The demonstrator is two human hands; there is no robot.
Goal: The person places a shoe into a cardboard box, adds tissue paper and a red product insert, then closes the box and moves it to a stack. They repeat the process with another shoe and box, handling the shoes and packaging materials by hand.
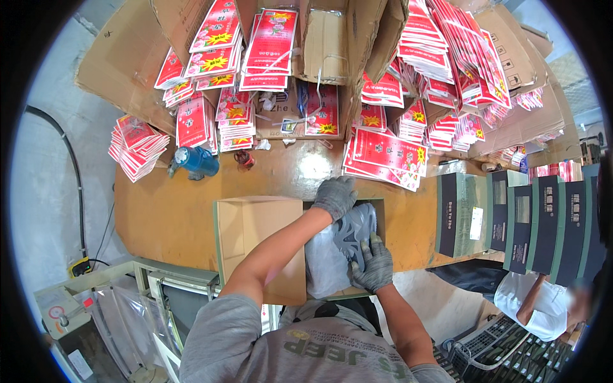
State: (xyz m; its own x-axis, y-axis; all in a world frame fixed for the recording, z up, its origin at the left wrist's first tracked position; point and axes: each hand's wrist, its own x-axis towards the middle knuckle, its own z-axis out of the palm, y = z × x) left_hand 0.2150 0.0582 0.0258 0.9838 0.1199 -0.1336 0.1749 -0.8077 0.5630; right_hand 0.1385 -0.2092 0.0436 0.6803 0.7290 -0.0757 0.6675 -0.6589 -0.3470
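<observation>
A brown table (159,217) carries an open cardboard box (258,236) at centre, red packet stacks (383,156) along the top, dark boxes (511,220) at right.

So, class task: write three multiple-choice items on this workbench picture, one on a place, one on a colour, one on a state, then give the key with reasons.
1. Where does the grey shoe lie?
A. In the open cardboard box
B. On the floor
C. On the red packet stacks

2. What colour are the gloves on both hands?
A. Yellow
B. Grey
C. Red

3. How is the box lid?
A. Taped shut
C. Missing
B. Swung open to the person's left

Key: 1 A, the shoe sits on white wrapping inside the box. 2 B, the left hand and right hand both wear grey knit gloves. 3 B, the lid lies flat beside the tray.
</observation>
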